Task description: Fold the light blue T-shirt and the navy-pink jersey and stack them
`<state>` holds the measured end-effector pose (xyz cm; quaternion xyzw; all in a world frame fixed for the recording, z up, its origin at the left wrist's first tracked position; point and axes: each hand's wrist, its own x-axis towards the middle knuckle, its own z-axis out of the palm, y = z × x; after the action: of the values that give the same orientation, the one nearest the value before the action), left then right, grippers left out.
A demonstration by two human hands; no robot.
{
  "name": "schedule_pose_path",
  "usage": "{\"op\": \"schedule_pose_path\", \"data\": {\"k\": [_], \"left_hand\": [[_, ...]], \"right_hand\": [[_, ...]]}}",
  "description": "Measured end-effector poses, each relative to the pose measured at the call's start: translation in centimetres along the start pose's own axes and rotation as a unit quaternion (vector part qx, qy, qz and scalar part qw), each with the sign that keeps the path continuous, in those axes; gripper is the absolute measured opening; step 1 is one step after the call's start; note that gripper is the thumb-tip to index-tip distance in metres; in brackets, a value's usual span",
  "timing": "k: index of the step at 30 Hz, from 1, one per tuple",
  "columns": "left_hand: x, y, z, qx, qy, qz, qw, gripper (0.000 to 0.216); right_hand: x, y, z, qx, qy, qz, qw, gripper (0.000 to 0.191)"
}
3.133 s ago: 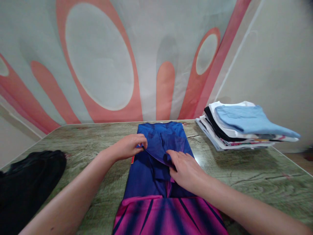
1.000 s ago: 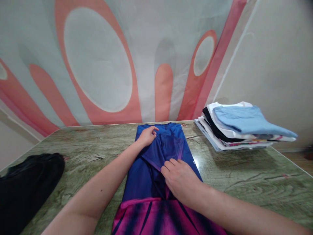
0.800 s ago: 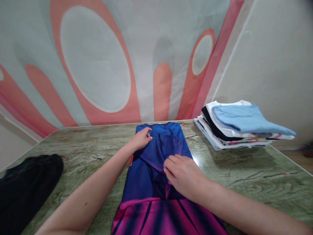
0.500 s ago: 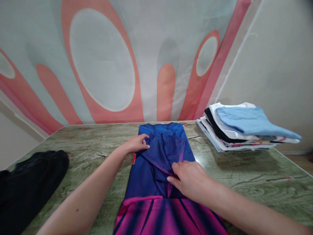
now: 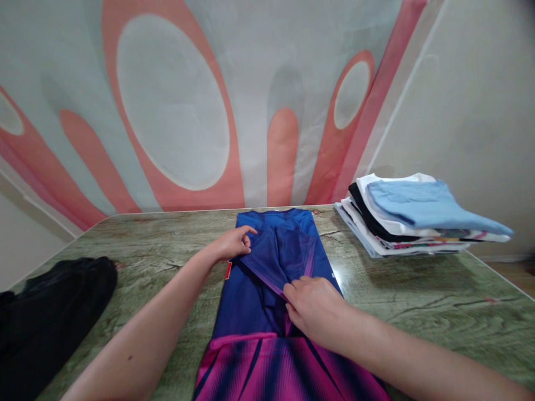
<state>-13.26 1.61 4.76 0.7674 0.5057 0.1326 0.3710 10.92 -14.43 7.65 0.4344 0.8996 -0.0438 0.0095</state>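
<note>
A blue jersey [image 5: 246, 295] with a pink striped lower part lies lengthwise on the green marbled table [image 5: 418, 289], its sides folded inward. My left hand [image 5: 231, 244] pinches the folded sleeve at the jersey's left edge near the collar. My right hand [image 5: 312, 307] presses the lower tip of the same folded flap [image 5: 284, 250] against the middle of the jersey, fingers curled on the cloth.
A stack of folded clothes [image 5: 418, 214], light blue on top, sits at the back right of the table. A black garment [image 5: 50, 312] lies crumpled at the left edge. A patterned red and pale cloth [image 5: 188, 100] hangs behind the table.
My left hand drew back from the collar area to the jersey's left edge and gripped the sleeve fold. My right hand shifted slightly along the flap's lower tip.
</note>
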Motion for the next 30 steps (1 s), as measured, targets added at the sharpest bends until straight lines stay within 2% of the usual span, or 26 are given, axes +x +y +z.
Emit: {"op": "schedule_pose_path", "data": {"k": [3,5,9,13,15,20,25,27,30], "left_hand": [[0.3,-0.2,0.3,0.029,0.021,0.009,0.999,0.055],[0.3,-0.1,0.5,0.049,0.039,0.024,0.998,0.054],[0.1,0.5,0.5,0.085,0.064,0.046,0.993,0.052],[0.0,0.7,0.4,0.107,0.066,0.049,0.991,0.051],[0.0,0.5,0.5,0.112,0.065,0.051,0.990,0.050],[0.1,0.9,0.6,0.149,0.080,0.074,0.983,0.048],[-0.3,2.5,0.8,0.203,0.126,0.121,0.964,0.022],[-0.5,2.9,1.1,0.194,0.104,0.129,0.967,0.016],[-0.6,2.9,1.5,0.183,0.038,0.127,0.974,0.017]], "right_hand": [[0.0,0.2,-0.2,0.022,-0.003,-0.018,1.000,0.017],[0.2,0.7,-0.2,0.050,0.003,-0.008,0.999,0.023],[1.3,3.0,0.1,0.086,0.060,0.089,0.990,0.033],[2.0,5.0,0.5,0.124,0.110,0.149,0.975,0.025],[2.0,5.1,0.6,0.156,0.116,0.132,0.972,0.019],[1.8,3.7,1.0,0.200,0.101,0.000,0.975,0.009],[1.7,3.1,1.0,0.190,0.077,-0.017,0.979,0.010],[1.7,3.1,0.9,0.195,0.088,-0.017,0.977,0.012],[1.7,3.1,0.9,0.194,0.074,-0.027,0.978,0.011]]}}
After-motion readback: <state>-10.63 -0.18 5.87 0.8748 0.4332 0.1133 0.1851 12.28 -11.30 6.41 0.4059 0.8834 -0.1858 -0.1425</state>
